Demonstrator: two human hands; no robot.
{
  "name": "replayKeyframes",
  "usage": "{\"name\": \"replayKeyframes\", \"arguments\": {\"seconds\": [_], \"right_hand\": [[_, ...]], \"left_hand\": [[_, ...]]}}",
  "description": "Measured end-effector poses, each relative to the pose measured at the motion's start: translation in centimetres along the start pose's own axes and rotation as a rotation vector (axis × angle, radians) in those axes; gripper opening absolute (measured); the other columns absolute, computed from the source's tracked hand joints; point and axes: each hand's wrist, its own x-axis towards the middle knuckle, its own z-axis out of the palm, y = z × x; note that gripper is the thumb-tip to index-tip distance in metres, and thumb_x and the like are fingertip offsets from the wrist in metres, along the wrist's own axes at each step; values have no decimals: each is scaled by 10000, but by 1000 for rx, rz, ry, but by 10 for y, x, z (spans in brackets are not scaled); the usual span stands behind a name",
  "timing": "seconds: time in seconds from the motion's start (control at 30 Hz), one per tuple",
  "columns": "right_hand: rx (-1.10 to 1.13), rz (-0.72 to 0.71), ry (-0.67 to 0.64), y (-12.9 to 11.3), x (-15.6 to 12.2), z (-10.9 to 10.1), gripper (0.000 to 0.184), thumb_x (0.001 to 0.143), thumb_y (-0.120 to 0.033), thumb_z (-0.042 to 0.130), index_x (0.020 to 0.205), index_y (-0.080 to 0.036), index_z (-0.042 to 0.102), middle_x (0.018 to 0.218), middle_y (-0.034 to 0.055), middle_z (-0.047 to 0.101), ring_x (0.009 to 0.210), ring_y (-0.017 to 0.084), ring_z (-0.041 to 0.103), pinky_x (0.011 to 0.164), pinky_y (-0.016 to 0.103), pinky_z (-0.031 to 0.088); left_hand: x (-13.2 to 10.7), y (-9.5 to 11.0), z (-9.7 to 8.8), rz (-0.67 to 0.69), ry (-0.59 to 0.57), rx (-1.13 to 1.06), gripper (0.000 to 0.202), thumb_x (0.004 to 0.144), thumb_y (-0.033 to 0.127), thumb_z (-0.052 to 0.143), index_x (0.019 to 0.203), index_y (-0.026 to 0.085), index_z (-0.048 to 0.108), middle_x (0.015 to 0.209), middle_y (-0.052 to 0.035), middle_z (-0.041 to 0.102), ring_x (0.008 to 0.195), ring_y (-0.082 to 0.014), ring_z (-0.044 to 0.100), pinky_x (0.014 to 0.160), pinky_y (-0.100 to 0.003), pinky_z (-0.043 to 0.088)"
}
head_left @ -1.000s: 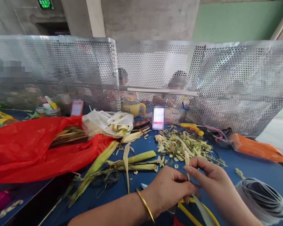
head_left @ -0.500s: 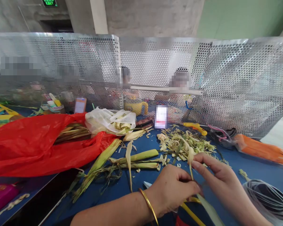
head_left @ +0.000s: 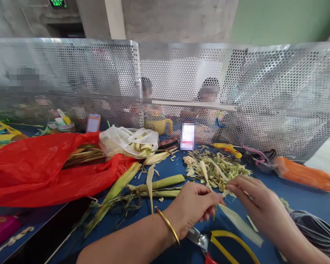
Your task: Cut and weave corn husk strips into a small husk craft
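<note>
My left hand [head_left: 196, 205], with a gold bangle at the wrist, is closed in a pinch on a pale corn husk strip [head_left: 205, 172] that sticks up past the fingers. Close beside it, my right hand [head_left: 253, 205] pinches a small whitish bit of husk [head_left: 227, 192] between thumb and fingertips. A wider, translucent husk piece [head_left: 242, 224] slants down below the two hands; whether either holds it is hard to tell. Scissors [head_left: 202, 240] with yellow and red handles lie under my left wrist. Another dry husk strip [head_left: 150, 183] lies left of my hands.
Green husk stalks [head_left: 165, 181] and a heap of shreds [head_left: 222, 168] lie ahead. Around them are a red plastic bag [head_left: 44, 165], a white bag [head_left: 129, 139], a yellow glue gun [head_left: 227, 149], an orange packet [head_left: 305, 173], coiled wire [head_left: 316, 233] and a phone [head_left: 187, 135]. People sit behind a perforated metal screen [head_left: 181, 69].
My left hand has moved up and left, uncovering more of the scissors. The husk strip now leans from my left hand, and the right hand has shifted slightly down.
</note>
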Motion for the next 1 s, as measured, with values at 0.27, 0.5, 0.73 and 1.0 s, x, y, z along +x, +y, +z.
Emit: {"name": "replayKeyframes", "arguments": {"seconds": [0.27, 0.5, 0.73, 1.0], "right_hand": [[-243, -576, -45, -31, -7, -2, 303, 963, -185, 367, 1140, -197, 613, 822, 41, 668, 709, 170, 583, 759, 346, 400], [-255, -526, -91, -34, -14, 21, 334, 991, -174, 298, 909, -166, 622, 798, 47, 620, 685, 174, 526, 722, 348, 376], [-143, -584, -168, -41, -21, 14, 357, 982, -159, 266, 848, -164, 597, 792, 61, 618, 704, 180, 537, 767, 366, 403], [-171, -562, -24, -35, -17, 11, 326, 983, -199, 299, 1116, -180, 595, 849, 68, 683, 756, 181, 621, 822, 348, 461]], "left_hand": [[5, 4, -7, -46, -22, -360, 293, 597, 333, 785, 723, 91, 678, 719, -45, 650, 600, -87, 561, 580, -207, 414], [4, 5, -6, -36, -4, -381, 239, 573, 247, 806, 701, 77, 697, 700, -53, 650, 605, -99, 553, 593, -225, 420], [4, -2, -5, 7, 12, -449, 236, 619, 224, 790, 788, 99, 683, 723, -51, 661, 673, -125, 609, 700, -245, 465], [4, 4, -5, -33, 73, -385, 157, 678, 203, 707, 794, 100, 681, 666, -19, 629, 585, -94, 576, 614, -215, 450]]}}
